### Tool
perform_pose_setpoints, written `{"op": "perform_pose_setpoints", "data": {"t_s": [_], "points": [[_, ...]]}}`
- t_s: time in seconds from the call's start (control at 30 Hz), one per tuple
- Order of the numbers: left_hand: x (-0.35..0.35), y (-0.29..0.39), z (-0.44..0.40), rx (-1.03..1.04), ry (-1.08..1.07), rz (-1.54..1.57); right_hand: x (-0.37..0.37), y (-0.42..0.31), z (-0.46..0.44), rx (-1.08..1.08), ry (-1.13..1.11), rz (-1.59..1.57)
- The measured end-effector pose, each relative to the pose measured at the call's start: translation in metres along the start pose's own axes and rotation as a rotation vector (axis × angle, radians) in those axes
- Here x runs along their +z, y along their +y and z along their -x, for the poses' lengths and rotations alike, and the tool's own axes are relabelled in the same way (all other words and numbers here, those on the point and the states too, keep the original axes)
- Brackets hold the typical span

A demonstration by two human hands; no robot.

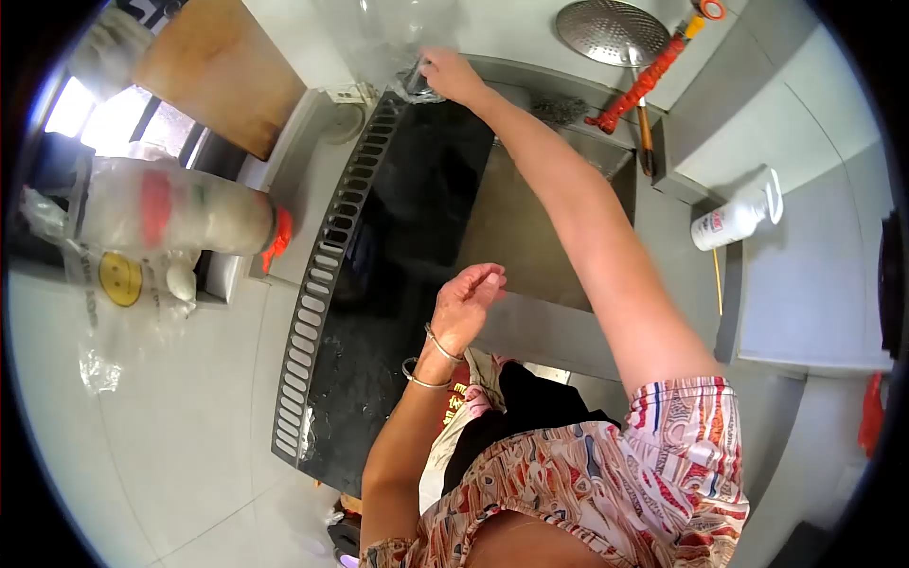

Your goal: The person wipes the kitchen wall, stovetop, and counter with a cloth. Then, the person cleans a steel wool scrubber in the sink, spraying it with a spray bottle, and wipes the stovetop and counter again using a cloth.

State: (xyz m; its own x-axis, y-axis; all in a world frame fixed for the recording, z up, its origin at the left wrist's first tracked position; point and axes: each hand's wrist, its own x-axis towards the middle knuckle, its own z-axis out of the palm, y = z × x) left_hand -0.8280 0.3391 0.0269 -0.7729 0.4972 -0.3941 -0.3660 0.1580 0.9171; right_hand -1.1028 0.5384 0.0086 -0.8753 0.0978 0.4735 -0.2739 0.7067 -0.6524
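My right hand reaches to the top of the view, over the far end of a black glossy panel with a slotted edge. Its fingers are closed on clear plastic, whose shape is hard to make out. My left hand, with two bracelets at the wrist, hangs over the near right side of the panel. Its fingers are curled in toward the thumb, and nothing shows in them. Between the two arms lies a metal sink basin.
A skimmer and a red-wrapped handle are at the top right, a white bottle at the right. A wooden board leans at the upper left. Below it hang plastic bags, one with a yellow smiley.
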Motion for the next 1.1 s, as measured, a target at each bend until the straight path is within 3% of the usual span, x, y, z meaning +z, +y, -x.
{"op": "perform_pose_setpoints", "data": {"t_s": [0.03,0.23,0.5,0.6,0.67,0.77,0.9,1.0,1.1], "points": [[-0.002,0.002,0.004,-0.02,0.007,0.014,0.006,0.006,-0.002,0.075,-0.013,0.141],[-0.035,0.004,0.001,-0.115,0.009,0.041,0.033,0.015,-0.01,0.088,0.183,0.118],[-0.021,0.003,-0.006,-0.12,0.004,0.156,0.015,0.014,-0.009,0.155,0.197,0.122],[-0.024,0.004,-0.011,-0.129,-0.004,0.176,0.016,0.01,-0.009,0.069,0.266,0.144],[-0.028,0.005,-0.016,-0.133,-0.002,0.176,0.015,0.003,-0.008,0.21,0.23,0.1],[-0.023,0.007,-0.019,-0.136,0.015,0.205,0.009,0.0,-0.003,0.158,0.295,0.081],[-0.026,0.009,-0.027,-0.142,-0.01,0.189,0.016,0.005,-0.011,0.168,0.262,0.133],[-0.023,0.009,-0.03,-0.141,-0.015,0.181,0.012,0.008,-0.014,0.152,0.047,0.25],[-0.024,0.005,-0.032,-0.134,-0.014,0.195,0.001,-0.016,-0.013,0.288,-0.031,0.358]]}}
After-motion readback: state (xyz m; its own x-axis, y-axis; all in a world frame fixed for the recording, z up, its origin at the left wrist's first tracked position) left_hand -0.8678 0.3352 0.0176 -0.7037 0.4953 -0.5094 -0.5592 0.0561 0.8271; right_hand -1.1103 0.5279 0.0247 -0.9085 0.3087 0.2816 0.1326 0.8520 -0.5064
